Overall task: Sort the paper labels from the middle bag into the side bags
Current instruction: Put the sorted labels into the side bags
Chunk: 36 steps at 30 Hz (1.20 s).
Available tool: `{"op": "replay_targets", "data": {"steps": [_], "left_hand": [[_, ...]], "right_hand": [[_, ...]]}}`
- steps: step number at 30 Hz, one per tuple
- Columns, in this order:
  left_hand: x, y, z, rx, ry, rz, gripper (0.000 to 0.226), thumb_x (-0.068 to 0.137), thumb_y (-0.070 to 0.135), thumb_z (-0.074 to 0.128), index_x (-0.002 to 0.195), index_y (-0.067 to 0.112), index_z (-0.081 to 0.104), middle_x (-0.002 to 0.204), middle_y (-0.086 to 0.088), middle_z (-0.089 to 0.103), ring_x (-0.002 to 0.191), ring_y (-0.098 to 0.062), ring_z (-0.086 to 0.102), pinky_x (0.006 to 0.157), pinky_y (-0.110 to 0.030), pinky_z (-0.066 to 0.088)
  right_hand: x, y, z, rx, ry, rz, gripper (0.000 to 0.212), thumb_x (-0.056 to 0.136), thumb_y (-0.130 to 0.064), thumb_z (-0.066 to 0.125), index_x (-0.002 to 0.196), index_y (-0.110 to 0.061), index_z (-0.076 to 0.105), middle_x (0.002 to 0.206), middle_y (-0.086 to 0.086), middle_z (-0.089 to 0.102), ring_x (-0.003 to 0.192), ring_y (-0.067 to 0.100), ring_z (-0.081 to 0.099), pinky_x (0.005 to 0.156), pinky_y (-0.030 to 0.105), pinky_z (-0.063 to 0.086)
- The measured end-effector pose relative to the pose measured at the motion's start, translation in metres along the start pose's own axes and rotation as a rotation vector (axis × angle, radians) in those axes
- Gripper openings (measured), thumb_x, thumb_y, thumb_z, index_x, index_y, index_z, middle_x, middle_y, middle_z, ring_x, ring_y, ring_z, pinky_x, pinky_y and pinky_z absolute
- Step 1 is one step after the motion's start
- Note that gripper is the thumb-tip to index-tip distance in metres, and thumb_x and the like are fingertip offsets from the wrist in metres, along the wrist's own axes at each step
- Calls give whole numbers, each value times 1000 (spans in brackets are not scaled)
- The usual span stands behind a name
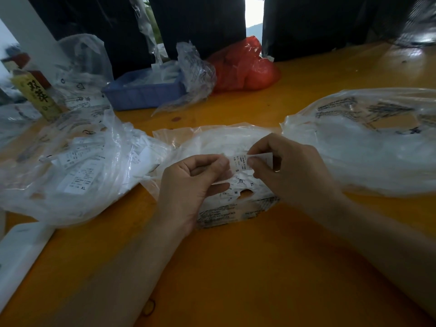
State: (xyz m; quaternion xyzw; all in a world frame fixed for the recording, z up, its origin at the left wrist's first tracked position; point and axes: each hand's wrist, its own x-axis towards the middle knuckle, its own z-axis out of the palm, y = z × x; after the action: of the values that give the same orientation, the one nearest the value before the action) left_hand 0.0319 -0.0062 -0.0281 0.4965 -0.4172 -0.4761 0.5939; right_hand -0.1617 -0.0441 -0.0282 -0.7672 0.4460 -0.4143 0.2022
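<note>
Labels fill our view from one side to the other, so we take the middle bag (pixel 219 142) as our landmark. Left of it lies the left bag (pixel 77 166), already holding XL labels. Over the middle bag, our left hand (pixel 191 185) and right hand (pixel 287 171) both pinch one label (pixel 238 162) marked S between them, its long axis running roughly away from us. Right of the middle bag lies the right bag (pixel 368 149), its contents unclear. We judge the right hand nearer that bag and the left hand nearer the XL pile.
</note>
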Motion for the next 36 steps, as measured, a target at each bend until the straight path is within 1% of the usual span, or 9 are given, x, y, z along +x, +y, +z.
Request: {"op": "replay_targets", "data": {"steps": [4,7,13,19,25,28,31,34,36], "left_hand": [[0,0,1,50,18,23,31,71,33,86,97,16,81,92,-8,83,87,-21,82,60,-24,62],[0,0,0,75,30,37,33,74,36,85,100,16,80,94,-5,83,87,-21,82,56,-23,59],[0,-1,-1,94,44,51,26,76,35,85,95,19,81,93,-4,83,86,-19,82,53,-22,58],[0,-2,-2,150,6,62,26,75,36,85,95,19,80,92,-4,83,86,-19,82,52,-21,57],[1,-2,-2,155,-7,66,29,76,35,84,99,18,79,93,-2,83,87,-18,81,53,-21,58],[2,-3,-3,143,15,70,28,75,35,84,99,20,79,93,-1,83,88,-16,81,51,-19,56],[2,-4,-3,161,27,90,22,78,33,85,95,22,80,92,-2,83,87,-16,81,49,-19,54],[2,-5,-4,220,20,123,9,85,27,85,92,26,80,88,-1,83,85,-15,81,49,-18,53],[1,-5,-5,260,-1,142,9,86,26,85,94,25,80,86,-1,82,84,-15,80,50,-19,54]], "right_hand": [[0,2,2,5,-11,12,10,96,-30,68,95,-38,62,81,-21,68,75,-1,68,69,20,56],[0,2,1,9,21,5,10,95,-27,70,93,-35,64,78,-19,69,72,1,67,65,24,55],[-1,1,1,8,-17,-5,7,93,-23,71,93,-29,67,78,-17,69,73,1,66,67,24,54],[1,2,1,1,-6,28,5,93,-26,70,92,-30,67,76,-15,70,69,5,68,61,26,55],[1,2,0,106,-28,54,7,95,-25,71,94,-30,66,76,-14,71,68,-2,70,62,16,56],[1,3,0,72,-55,48,5,94,-25,70,94,-29,67,78,-15,71,69,-1,69,62,22,58],[0,2,0,34,-65,16,4,94,-25,70,93,-29,67,79,-16,69,69,2,66,62,24,56],[0,0,-1,25,-71,-7,5,93,-23,70,92,-27,67,77,-18,66,70,1,63,58,19,52],[-1,-1,-1,27,-70,-15,6,93,-21,70,91,-26,67,75,-18,65,70,1,62,55,15,48]]}}
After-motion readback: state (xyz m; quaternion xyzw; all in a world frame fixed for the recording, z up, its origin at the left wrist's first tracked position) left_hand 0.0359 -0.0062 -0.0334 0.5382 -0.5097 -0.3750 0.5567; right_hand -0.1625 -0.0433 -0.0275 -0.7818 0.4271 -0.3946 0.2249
